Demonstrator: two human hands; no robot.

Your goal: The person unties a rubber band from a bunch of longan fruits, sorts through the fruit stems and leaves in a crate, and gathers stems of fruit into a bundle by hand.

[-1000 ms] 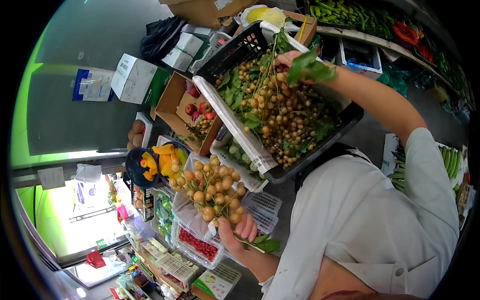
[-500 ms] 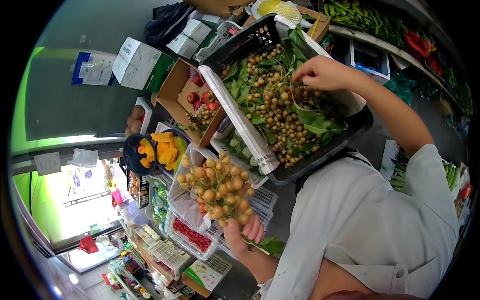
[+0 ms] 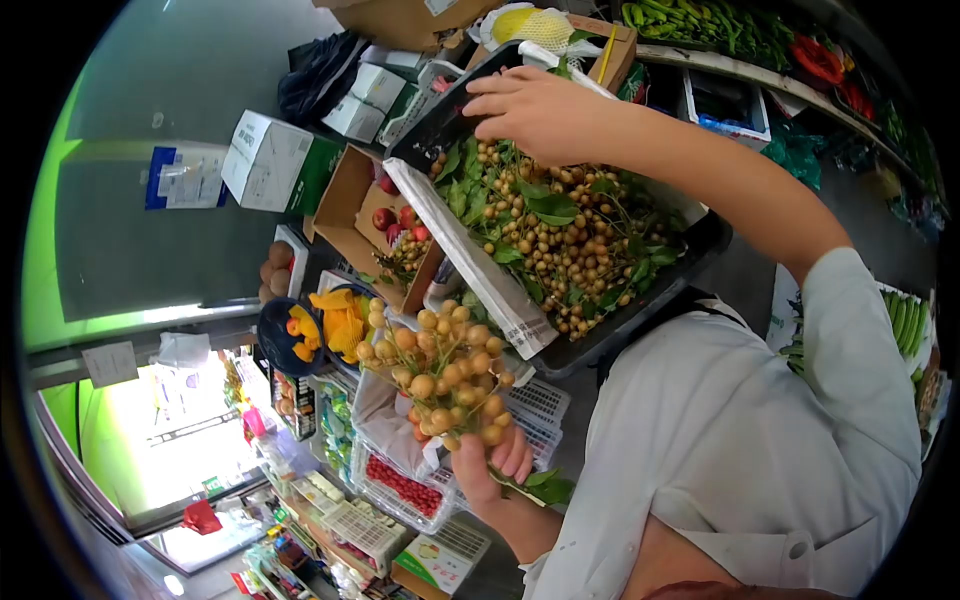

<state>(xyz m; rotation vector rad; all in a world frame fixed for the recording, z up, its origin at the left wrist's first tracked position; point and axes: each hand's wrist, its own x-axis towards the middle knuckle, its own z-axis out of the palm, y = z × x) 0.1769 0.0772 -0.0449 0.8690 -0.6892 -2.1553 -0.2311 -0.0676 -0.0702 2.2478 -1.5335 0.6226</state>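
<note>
My left hand [image 3: 492, 470] is closed around the stems of a bunch of longans [image 3: 440, 370]. The round tan fruits fan out above the fist, and a few green leaves [image 3: 545, 487] stick out below it. My right hand [image 3: 530, 112] hovers palm down over the far end of a black crate [image 3: 590, 352], its fingers apart and nothing visible in them. More longans [image 3: 570, 230] with twigs and leaves fill the crate, which has white sheeting [image 3: 470, 260] folded over its side.
Beside the crate, a cardboard box [image 3: 345, 205] holds red apples and some longans. Blue bowls [image 3: 283, 335] with yellow fruit, a clear tray of red berries [image 3: 400, 490] and white baskets [image 3: 540, 400] lie further left. A shelf with green peppers [image 3: 715, 30] runs along the upper right.
My right hand has left the middle of the longans and moved left to the crate's far end, its fingers spreading. My left hand still holds the bunch, almost unmoved.
</note>
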